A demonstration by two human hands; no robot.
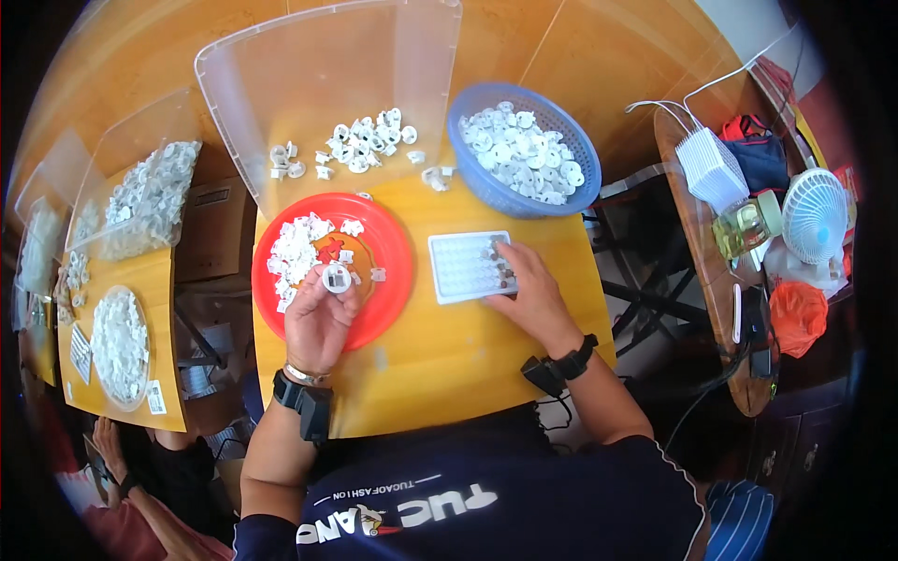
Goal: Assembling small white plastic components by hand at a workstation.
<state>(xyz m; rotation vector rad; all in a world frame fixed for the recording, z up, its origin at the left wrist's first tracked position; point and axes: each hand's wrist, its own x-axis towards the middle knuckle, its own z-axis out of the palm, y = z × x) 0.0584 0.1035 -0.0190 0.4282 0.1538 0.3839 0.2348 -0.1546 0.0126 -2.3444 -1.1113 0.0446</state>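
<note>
My left hand is closed on a round white plastic part with a dark square middle, raised over the near edge of a red round plate. Small white plastic pieces are heaped on the plate, beside a red piece. My right hand rests at the right end of a white rectangular tray with rows of small pockets. Its fingers curl over small dark metallic bits in the tray. Whatever lies between those fingertips is hidden.
A blue basket full of white parts stands at the back right. Similar white round parts lie before a clear plastic bin. At right, a side table holds a fan and a jar. Another person's hand shows lower left.
</note>
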